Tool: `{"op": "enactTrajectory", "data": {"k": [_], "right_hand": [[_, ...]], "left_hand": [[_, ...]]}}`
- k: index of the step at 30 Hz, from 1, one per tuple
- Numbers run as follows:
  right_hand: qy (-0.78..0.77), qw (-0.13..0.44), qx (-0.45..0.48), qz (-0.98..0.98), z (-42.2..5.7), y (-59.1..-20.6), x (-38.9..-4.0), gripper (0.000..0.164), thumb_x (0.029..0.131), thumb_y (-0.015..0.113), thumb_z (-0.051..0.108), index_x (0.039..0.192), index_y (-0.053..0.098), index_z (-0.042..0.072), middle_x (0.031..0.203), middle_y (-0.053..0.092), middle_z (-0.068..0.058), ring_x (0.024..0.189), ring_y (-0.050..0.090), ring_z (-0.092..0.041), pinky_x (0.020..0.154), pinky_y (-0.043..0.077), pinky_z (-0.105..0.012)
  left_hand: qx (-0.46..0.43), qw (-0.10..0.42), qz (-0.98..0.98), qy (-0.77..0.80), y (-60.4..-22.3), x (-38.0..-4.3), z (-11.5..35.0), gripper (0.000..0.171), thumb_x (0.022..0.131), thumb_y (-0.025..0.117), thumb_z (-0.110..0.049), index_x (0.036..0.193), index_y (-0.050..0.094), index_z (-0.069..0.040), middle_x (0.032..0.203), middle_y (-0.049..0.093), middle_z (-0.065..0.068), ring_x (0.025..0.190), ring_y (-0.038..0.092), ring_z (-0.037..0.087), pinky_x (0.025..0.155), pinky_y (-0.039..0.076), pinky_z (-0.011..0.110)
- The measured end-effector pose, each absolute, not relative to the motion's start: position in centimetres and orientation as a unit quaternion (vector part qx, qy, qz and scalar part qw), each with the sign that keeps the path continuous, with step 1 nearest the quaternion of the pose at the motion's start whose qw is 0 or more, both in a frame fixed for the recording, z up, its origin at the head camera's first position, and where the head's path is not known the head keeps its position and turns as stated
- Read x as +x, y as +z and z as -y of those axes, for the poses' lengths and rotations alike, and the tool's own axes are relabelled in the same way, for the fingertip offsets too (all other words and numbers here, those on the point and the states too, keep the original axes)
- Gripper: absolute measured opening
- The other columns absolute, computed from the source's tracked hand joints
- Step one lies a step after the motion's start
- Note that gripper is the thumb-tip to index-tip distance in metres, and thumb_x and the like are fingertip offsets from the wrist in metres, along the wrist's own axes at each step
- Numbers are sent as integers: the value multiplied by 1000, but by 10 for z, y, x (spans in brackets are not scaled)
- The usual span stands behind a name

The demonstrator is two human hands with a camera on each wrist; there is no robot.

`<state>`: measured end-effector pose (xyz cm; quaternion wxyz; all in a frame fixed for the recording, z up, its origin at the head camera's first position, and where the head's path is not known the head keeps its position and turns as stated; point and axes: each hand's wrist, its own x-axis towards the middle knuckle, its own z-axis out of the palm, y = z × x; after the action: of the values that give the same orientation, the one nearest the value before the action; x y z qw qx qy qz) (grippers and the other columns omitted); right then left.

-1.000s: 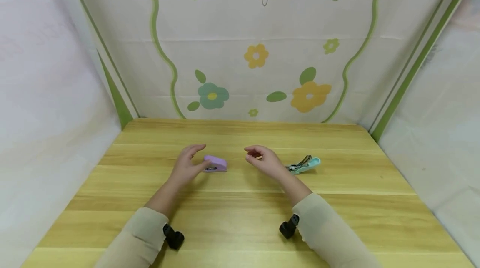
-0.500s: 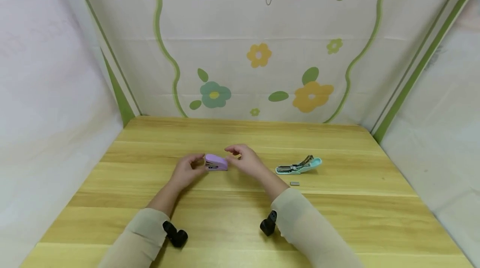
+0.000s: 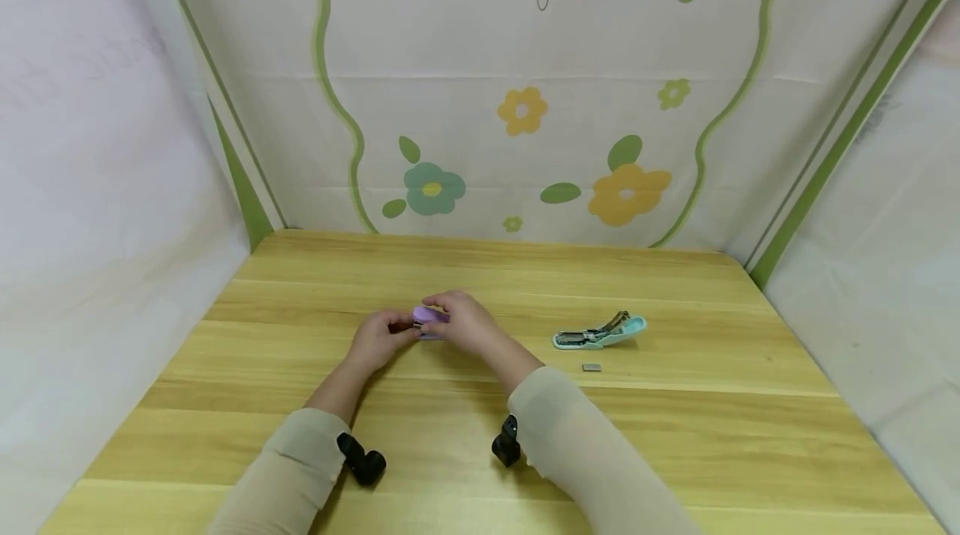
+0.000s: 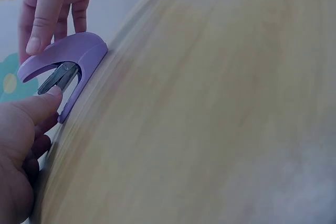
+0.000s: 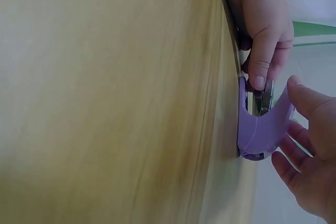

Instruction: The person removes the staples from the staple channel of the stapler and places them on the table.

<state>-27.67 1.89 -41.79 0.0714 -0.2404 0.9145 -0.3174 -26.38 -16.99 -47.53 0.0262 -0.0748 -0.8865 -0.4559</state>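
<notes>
A small purple stapler (image 3: 422, 315) stands on the table between both hands, its cover raised so the metal staple channel (image 4: 59, 77) shows in the jaw. My left hand (image 3: 377, 341) pinches the front end of that metal channel, thumb on its near side. From the other side, my right hand (image 3: 468, 323) holds the purple cover, with the thumb near its raised tip in the right wrist view and the fingers (image 5: 294, 150) behind it. In the head view, the right hand hides part of the stapler.
A teal stapler (image 3: 600, 335), opened up with its metal parts showing, lies to the right. In front of it is a short grey strip of staples (image 3: 592, 367). Behind the wooden table (image 3: 480, 443) hangs a flower-printed cloth (image 3: 450, 102).
The right hand has moved left from beside the teal stapler to the purple one and taken hold of its cover. The left hand has closed on the purple stapler's front. The staple strip has come into view.
</notes>
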Motion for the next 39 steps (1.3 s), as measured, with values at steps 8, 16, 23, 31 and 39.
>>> {"op": "enactTrajectory", "data": {"k": [8, 16, 23, 31, 39], "right_hand": [[-254, 44, -247, -934, -12, -420, -274, 49, 95, 65, 28, 142, 54, 20, 127, 63, -7, 116, 58, -22, 99, 50, -36], [-232, 25, -260, -937, -12, -423, -270, 43, 98, 60, 29, 141, 55, 24, 117, 61, -5, 102, 56, -18, 87, 51, -31], [-286, 42, -231, -929, -15, -422, -271, 39, 100, 57, 24, 138, 54, 20, 125, 59, -10, 112, 57, -23, 94, 53, -37], [-360, 53, -224, -904, -31, -426, -271, 40, 101, 55, 22, 140, 49, 15, 138, 50, -13, 120, 56, -25, 100, 50, -40], [-412, 51, -222, -882, -47, -431, -270, 39, 102, 52, 17, 141, 49, 19, 134, 53, -10, 121, 55, -24, 100, 49, -41]], "left_hand": [[-71, 33, 886, -458, -475, -263, 169, 22, 87, 74, -17, 105, 75, -4, 108, 73, 14, 103, 65, 29, 92, 52, 46], [-69, 25, 884, -461, -474, -263, 167, 22, 88, 73, -19, 105, 75, -6, 109, 73, 12, 104, 65, 27, 93, 51, 46], [-50, 25, 891, -451, -475, -263, 168, 24, 87, 74, -19, 105, 74, -3, 110, 72, 15, 104, 65, 31, 93, 51, 47], [-32, 24, 883, -467, -474, -262, 170, 25, 86, 75, -20, 106, 75, -5, 109, 73, 13, 105, 66, 28, 94, 51, 45], [-31, 27, 887, -460, -475, -263, 169, 24, 87, 75, -20, 105, 75, -4, 107, 73, 13, 102, 66, 27, 91, 52, 43]]}}
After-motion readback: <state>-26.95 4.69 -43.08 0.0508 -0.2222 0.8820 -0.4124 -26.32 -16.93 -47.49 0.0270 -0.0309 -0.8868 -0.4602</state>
